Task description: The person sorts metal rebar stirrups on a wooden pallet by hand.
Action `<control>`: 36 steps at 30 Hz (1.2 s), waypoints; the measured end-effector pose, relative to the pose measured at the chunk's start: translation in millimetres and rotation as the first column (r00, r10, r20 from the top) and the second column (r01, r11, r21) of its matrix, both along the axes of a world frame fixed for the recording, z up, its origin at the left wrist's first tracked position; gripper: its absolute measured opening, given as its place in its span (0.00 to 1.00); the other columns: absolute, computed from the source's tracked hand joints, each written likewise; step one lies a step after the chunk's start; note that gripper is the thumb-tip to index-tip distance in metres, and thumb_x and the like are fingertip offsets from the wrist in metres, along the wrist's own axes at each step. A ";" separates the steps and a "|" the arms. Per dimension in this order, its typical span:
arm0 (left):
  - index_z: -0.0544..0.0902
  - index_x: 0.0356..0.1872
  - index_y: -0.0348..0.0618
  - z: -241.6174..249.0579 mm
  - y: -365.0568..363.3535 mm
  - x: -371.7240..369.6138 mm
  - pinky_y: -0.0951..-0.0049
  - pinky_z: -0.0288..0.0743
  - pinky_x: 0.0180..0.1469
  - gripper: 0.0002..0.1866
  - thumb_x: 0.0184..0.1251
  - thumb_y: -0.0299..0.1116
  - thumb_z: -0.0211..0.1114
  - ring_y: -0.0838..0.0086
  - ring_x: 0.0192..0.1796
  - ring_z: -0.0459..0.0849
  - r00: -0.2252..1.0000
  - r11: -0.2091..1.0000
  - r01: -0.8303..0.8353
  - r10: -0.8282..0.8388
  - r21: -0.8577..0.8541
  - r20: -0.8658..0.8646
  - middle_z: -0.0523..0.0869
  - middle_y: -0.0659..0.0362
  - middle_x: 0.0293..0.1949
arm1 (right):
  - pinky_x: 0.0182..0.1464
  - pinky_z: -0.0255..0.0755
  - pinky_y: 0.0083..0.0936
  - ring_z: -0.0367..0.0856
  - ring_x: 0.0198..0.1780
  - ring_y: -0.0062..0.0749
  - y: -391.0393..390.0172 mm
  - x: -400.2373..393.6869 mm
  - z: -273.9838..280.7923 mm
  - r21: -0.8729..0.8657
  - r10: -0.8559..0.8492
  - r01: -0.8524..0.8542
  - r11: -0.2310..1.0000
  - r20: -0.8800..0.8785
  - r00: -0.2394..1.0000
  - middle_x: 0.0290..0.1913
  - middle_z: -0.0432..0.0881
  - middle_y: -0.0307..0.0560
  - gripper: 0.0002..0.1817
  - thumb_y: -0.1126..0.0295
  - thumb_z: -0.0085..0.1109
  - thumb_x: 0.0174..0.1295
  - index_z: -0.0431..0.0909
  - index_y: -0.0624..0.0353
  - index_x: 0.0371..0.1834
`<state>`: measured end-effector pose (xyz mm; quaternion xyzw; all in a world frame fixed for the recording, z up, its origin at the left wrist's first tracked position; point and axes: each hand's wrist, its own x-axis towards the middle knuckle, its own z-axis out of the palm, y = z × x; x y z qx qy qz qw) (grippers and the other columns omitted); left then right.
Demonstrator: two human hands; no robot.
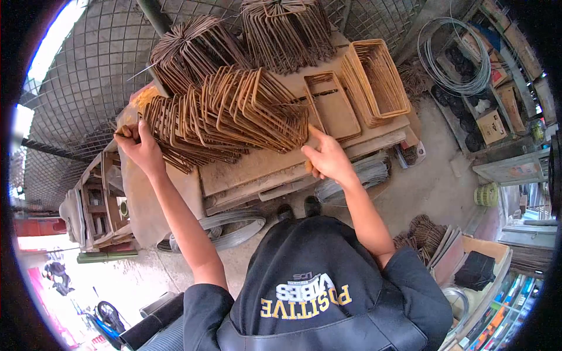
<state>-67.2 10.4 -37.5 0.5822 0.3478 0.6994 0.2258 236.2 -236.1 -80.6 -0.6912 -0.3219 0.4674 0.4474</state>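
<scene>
A leaning row of rusty rebar stirrups (pixel 234 111), bent into rectangles, lies across the wooden bench (pixel 252 169). At the row's left end is my left hand (pixel 140 149), raised with its fingers curled closed. What it holds, if anything, I cannot make out. My right hand (pixel 331 158) is at the row's right end, thumb and forefinger apart beside the bent corners, the other fingers partly curled. Just right of the row, a flat rectangular stirrup (pixel 335 136) lies on the bench. Beyond it stands a nested stack of stirrups (pixel 379 82).
Two more bundles of stirrups (pixel 196 50) (pixel 287 32) stand at the back against wire mesh (pixel 99 76). Wire coils (pixel 225 231) lie on the floor by the bench. Shelves on the right hold a wire coil (pixel 459 55) and boxes (pixel 492 126).
</scene>
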 end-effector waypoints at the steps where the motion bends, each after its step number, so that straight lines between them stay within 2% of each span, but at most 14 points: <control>1: 0.65 0.42 0.45 -2.9 3.0 -4.7 0.81 0.66 0.42 0.15 0.74 0.23 0.66 0.83 0.37 0.66 1.000 1.000 0.017 -0.017 0.012 -0.010 0.69 0.67 0.37 | 0.17 0.61 0.20 0.71 0.17 0.17 -5.2 2.2 0.1 -0.005 -0.067 0.067 0.998 0.042 0.997 0.19 0.79 0.38 0.26 0.70 0.58 0.74 0.72 0.59 0.74; 2: 0.65 0.42 0.45 -4.2 4.0 -7.5 0.81 0.66 0.41 0.15 0.74 0.23 0.66 0.83 0.36 0.67 0.999 0.999 0.033 -0.032 0.022 -0.021 0.69 0.67 0.37 | 0.17 0.61 0.20 0.71 0.17 0.17 -9.1 9.0 -2.8 -0.004 -0.065 0.065 0.998 0.039 0.997 0.19 0.79 0.38 0.26 0.70 0.58 0.74 0.72 0.59 0.74; 4: 0.64 0.41 0.45 -2.5 1.4 -7.4 0.81 0.65 0.41 0.15 0.74 0.23 0.66 0.83 0.36 0.66 0.999 1.000 0.017 -0.016 0.014 -0.036 0.69 0.67 0.36 | 0.25 0.72 0.28 0.81 0.21 0.24 -21.2 27.1 -11.1 0.181 -0.262 0.216 0.960 0.299 0.917 0.22 0.86 0.49 0.17 0.70 0.60 0.73 0.82 0.64 0.61; 6: 0.64 0.41 0.46 1.0 -1.3 -3.8 0.81 0.65 0.41 0.15 0.74 0.23 0.66 0.83 0.36 0.65 0.999 1.000 0.003 -0.003 0.006 -0.049 0.68 0.67 0.36 | 0.28 0.74 0.30 0.83 0.23 0.28 -30.4 42.5 -9.4 0.292 -0.418 0.313 0.904 0.442 0.793 0.24 0.86 0.53 0.13 0.69 0.60 0.72 0.86 0.65 0.52; 7: 0.64 0.40 0.46 3.4 -3.1 -1.1 0.80 0.64 0.40 0.16 0.74 0.23 0.66 0.83 0.35 0.64 0.999 1.000 -0.014 0.014 0.003 -0.050 0.67 0.67 0.35 | 0.34 0.77 0.36 0.87 0.26 0.41 -32.5 49.6 -7.0 0.266 -0.440 0.351 0.898 0.526 0.727 0.26 0.87 0.58 0.16 0.64 0.62 0.72 0.86 0.65 0.53; 8: 0.63 0.39 0.47 4.7 -4.5 0.9 0.80 0.63 0.39 0.16 0.74 0.22 0.65 0.83 0.35 0.62 0.998 1.000 -0.030 0.030 0.001 -0.051 0.65 0.68 0.35 | 0.34 0.77 0.36 0.87 0.26 0.41 -33.0 55.3 -8.9 0.265 -0.442 0.354 0.897 0.525 0.727 0.26 0.87 0.58 0.16 0.64 0.62 0.72 0.86 0.65 0.53; 11: 0.63 0.40 0.47 2.1 -4.1 -4.0 0.80 0.63 0.40 0.16 0.73 0.21 0.64 0.82 0.35 0.63 0.997 1.000 -0.024 0.023 -0.012 -0.077 0.65 0.68 0.35 | 0.42 0.79 0.48 0.88 0.37 0.62 -29.9 67.4 -22.5 0.224 -0.392 0.342 0.912 0.720 0.573 0.29 0.86 0.65 0.23 0.56 0.63 0.71 0.86 0.66 0.55; 14: 0.64 0.42 0.47 -2.7 2.1 -8.1 0.80 0.64 0.46 0.15 0.73 0.23 0.65 0.81 0.38 0.64 0.998 1.000 -0.012 0.012 -0.008 -0.059 0.66 0.66 0.37 | 0.41 0.79 0.46 0.89 0.35 0.59 -24.9 74.3 -26.8 0.162 -0.372 0.387 0.908 0.736 0.565 0.27 0.86 0.65 0.20 0.58 0.64 0.69 0.88 0.66 0.50; 21: 0.66 0.43 0.46 -3.6 2.1 -7.8 0.79 0.65 0.45 0.14 0.73 0.23 0.66 0.81 0.38 0.65 1.000 1.000 0.013 -0.013 -0.014 -0.023 0.67 0.67 0.37 | 0.38 0.79 0.44 0.87 0.30 0.57 -20.6 90.2 -31.8 0.226 -0.413 0.358 0.906 0.660 0.628 0.24 0.85 0.59 0.15 0.61 0.66 0.66 0.90 0.65 0.40; 24: 0.66 0.43 0.46 -2.5 0.0 -7.4 0.80 0.64 0.45 0.14 0.73 0.23 0.66 0.81 0.38 0.65 0.999 0.999 -0.032 0.030 -0.041 -0.040 0.67 0.67 0.37 | 0.34 0.78 0.39 0.87 0.25 0.49 -21.4 82.4 -21.2 0.268 -0.452 0.366 0.891 0.589 0.670 0.22 0.85 0.58 0.14 0.62 0.67 0.66 0.90 0.64 0.40; 26: 0.67 0.44 0.46 -3.2 1.3 -7.7 0.80 0.63 0.45 0.14 0.73 0.24 0.66 0.81 0.38 0.64 0.999 0.999 -0.016 0.015 -0.030 -0.032 0.67 0.67 0.37 | 0.29 0.76 0.32 0.85 0.22 0.38 -20.9 73.8 -12.7 0.395 -0.528 0.372 0.840 0.436 0.729 0.21 0.84 0.54 0.11 0.65 0.69 0.65 0.90 0.64 0.41; 27: 0.67 0.44 0.46 -3.1 0.7 -7.4 0.80 0.63 0.45 0.14 0.73 0.24 0.66 0.81 0.38 0.64 0.999 0.999 -0.015 0.014 -0.030 -0.034 0.67 0.67 0.37 | 0.29 0.76 0.32 0.85 0.22 0.38 -18.8 70.5 -11.9 0.394 -0.528 0.374 0.840 0.435 0.729 0.21 0.84 0.54 0.11 0.65 0.69 0.65 0.90 0.64 0.41; 29: 0.67 0.44 0.46 -1.6 -0.7 -6.1 0.80 0.63 0.45 0.14 0.73 0.23 0.66 0.81 0.38 0.64 0.999 0.999 -0.025 0.024 -0.028 -0.037 0.66 0.68 0.37 | 0.27 0.74 0.28 0.84 0.22 0.30 -13.8 64.4 -10.1 0.564 -0.551 0.271 0.780 0.415 0.724 0.22 0.85 0.51 0.09 0.68 0.70 0.65 0.89 0.64 0.41; 36: 0.65 0.41 0.47 -2.3 0.6 -5.8 0.80 0.63 0.47 0.15 0.73 0.23 0.66 0.80 0.38 0.63 1.000 1.000 0.013 -0.013 -0.008 -0.007 0.65 0.67 0.37 | 0.28 0.74 0.31 0.86 0.23 0.37 7.5 64.1 12.1 0.621 -0.523 0.051 0.782 0.609 0.596 0.25 0.86 0.53 0.09 0.67 0.72 0.64 0.88 0.63 0.36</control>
